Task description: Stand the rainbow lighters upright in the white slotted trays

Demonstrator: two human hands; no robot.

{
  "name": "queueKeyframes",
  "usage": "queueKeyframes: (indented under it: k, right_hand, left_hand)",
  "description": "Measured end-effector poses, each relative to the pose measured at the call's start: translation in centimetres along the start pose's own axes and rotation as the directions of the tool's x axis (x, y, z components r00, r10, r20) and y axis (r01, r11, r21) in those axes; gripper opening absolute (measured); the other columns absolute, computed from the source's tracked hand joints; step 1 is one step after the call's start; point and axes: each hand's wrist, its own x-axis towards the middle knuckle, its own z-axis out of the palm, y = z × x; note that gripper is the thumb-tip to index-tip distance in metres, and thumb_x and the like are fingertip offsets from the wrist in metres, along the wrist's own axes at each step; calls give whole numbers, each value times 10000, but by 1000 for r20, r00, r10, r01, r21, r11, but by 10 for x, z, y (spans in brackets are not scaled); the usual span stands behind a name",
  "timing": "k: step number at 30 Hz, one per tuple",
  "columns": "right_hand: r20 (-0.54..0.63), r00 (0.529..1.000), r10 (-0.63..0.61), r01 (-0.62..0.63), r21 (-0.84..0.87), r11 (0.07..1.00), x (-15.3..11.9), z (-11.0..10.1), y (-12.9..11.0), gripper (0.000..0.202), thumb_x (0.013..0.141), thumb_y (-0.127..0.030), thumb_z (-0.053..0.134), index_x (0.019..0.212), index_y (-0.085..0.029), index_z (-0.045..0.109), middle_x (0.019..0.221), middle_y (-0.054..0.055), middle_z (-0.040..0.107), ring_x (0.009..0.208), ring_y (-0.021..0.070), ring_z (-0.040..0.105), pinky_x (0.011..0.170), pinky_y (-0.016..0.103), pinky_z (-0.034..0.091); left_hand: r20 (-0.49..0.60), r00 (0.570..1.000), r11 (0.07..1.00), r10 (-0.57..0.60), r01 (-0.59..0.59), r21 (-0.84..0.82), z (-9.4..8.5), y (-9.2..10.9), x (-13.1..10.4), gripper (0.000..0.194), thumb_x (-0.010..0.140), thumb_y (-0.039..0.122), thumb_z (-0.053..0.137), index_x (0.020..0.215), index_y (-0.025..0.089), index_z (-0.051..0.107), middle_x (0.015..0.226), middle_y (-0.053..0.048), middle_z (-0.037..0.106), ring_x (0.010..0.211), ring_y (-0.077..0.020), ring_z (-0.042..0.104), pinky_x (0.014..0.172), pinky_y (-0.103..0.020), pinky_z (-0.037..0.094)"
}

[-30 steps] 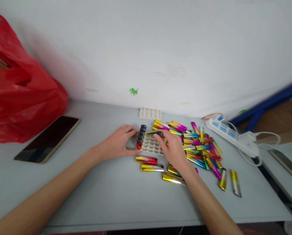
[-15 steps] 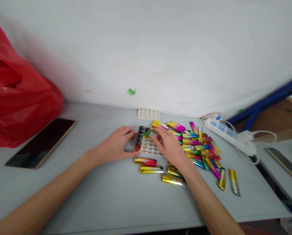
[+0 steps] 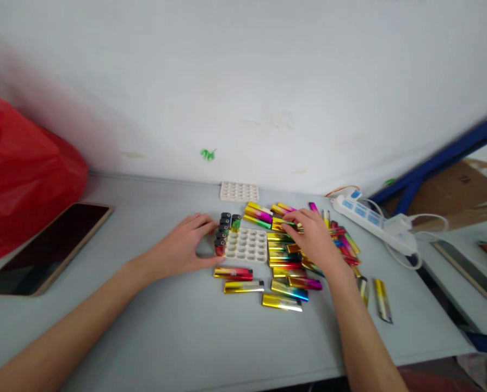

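A white tray of small holes (image 3: 251, 245) lies on the table. Along its left edge a row of lighters (image 3: 222, 233) stands upright, black tops up, and one green-yellow lighter (image 3: 235, 223) heads the second row. My left hand (image 3: 182, 245) curves round the tray's left side with thumb and fingers apart, thumb tip by the front red lighter. To the tray's right, my right hand (image 3: 314, 237) is over the pile of shiny lighters (image 3: 286, 261), fingertips closed on a yellow lighter (image 3: 279, 224) at its black end. Part of the pile is hidden beneath this hand.
A second white tray (image 3: 239, 191) lies near the wall. At left are a dark tablet (image 3: 49, 245) and a red plastic bag (image 3: 26, 179). A white power strip (image 3: 374, 223) with cables runs along the right, near a blue metal frame (image 3: 439, 163).
My right hand has left the green-yellow lighter in the tray and moved right to the pile, where its fingers are on another lighter. My left hand stays by the tray. The view has shifted slightly.
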Motion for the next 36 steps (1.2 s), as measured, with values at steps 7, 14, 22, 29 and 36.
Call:
queueKeyframes:
  k: [7,14,22,29,36]
  right_hand:
    - [132,991,-18,27,-68,997,-3,-2,8,152,1021,-230,711,1087,-213,847,1103,126,810,1041,328,710,1020,537,516]
    - [120,992,24,-17,-60,998,-2,4,11,119,1015,-241,739,1081,-209,833,1111,119,793,1072,318,701,1055,544,503]
    - [147,986,74,-73,-12,997,-4,2,4,44,1006,-201,740,1031,-219,709,1025,90,780,1008,318,689,954,496,538]
    - [-83,996,43,-22,242,970,1,-7,-21,210,1095,-282,605,1239,-230,749,1196,116,770,1103,289,731,1026,463,573]
    - [52,933,356,-258,785,563,5,3,-42,415,835,-545,910,1078,-227,799,1025,55,775,855,216,698,771,351,587]
  left_hand:
    - [9,1000,1000,-16,16,-5,-1,1,0,716,879,768,735,1254,159,749,1222,-165,723,1147,-370,699,1097,-505,578]
    - [7,1000,1000,-16,16,-3,-1,0,-1,686,871,752,751,1252,182,748,1224,-149,721,1148,-363,706,1089,-481,583]
    - [22,999,1000,-23,23,11,-1,0,0,675,874,790,717,1196,197,738,1200,-140,728,1139,-366,704,1072,-493,584]
    - [2,1000,1000,-22,22,2,1,-3,-1,691,869,786,732,1235,200,750,1244,-148,731,1179,-375,708,1101,-487,579]
    - [-1,1000,1000,-17,17,3,1,-3,0,716,872,789,735,1260,187,751,1235,-156,730,1165,-375,710,1100,-485,578]
